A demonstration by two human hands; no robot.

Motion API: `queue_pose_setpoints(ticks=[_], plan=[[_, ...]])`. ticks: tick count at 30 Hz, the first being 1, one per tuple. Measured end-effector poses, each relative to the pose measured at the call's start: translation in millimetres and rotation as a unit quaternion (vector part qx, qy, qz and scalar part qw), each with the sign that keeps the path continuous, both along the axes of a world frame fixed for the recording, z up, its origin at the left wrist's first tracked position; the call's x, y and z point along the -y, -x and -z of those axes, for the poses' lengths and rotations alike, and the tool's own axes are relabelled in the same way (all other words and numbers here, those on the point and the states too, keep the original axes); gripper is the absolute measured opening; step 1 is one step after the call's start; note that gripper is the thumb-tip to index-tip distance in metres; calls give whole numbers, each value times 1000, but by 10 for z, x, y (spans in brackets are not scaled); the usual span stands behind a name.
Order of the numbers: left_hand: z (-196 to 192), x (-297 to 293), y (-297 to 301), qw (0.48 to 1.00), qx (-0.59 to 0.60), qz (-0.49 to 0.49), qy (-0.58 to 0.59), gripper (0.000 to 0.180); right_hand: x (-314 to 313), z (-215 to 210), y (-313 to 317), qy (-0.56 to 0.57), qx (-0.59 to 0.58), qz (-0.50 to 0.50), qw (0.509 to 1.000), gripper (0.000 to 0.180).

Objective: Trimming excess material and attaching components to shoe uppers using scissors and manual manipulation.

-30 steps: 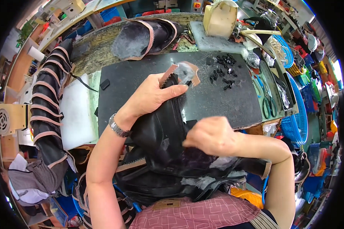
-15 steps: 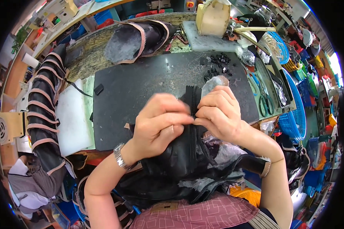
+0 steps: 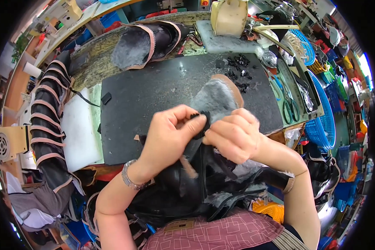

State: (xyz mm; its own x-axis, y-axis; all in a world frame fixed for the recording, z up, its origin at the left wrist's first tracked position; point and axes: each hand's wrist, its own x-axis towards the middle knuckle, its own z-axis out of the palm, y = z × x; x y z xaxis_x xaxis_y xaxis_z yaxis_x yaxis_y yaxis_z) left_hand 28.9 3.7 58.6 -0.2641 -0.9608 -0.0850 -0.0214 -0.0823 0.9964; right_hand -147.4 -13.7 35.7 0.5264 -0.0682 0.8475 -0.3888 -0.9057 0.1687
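A black boot upper [image 3: 196, 183] with grey fur lining [image 3: 214, 98] lies over my lap and the front of the black work mat [image 3: 154, 91]. My left hand [image 3: 168, 135] pinches the upper's top edge at the zipper end, thumb and fingers closed on it. My right hand [image 3: 233, 135] grips the same edge from the right, fingertips meeting the left hand's. The zipper runs down between my wrists. A metal bracelet sits on my left wrist.
Another fur-lined upper [image 3: 146, 41] lies at the mat's far edge. A stack of black uppers with pink trim [image 3: 48, 121] hangs at left beside a white pad [image 3: 81, 129]. Small black parts [image 3: 237, 68], scissors [image 3: 287, 106] and blue baskets [image 3: 321, 112] sit at right.
Both hands came together on the upper's top edge. The fur-lined flap has turned up and out toward the mat's far right.
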Motion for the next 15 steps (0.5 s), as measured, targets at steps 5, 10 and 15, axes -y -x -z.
queue_pose_setpoints(ticks=[5, 10, 15], plan=[[23, -40, 2, 999, -39, -12, 20, 17, 43, 32, 25, 54, -22, 2, 998, 29], [54, -52, 19, 998, -23, -33, 40, 19, 43, 58, 45, 76, -39, 6, 996, 29], [14, -98, 33, 982, 109, -75, 137, 19, 56, 84, 20, 101, -53, 17, 993, 29]])
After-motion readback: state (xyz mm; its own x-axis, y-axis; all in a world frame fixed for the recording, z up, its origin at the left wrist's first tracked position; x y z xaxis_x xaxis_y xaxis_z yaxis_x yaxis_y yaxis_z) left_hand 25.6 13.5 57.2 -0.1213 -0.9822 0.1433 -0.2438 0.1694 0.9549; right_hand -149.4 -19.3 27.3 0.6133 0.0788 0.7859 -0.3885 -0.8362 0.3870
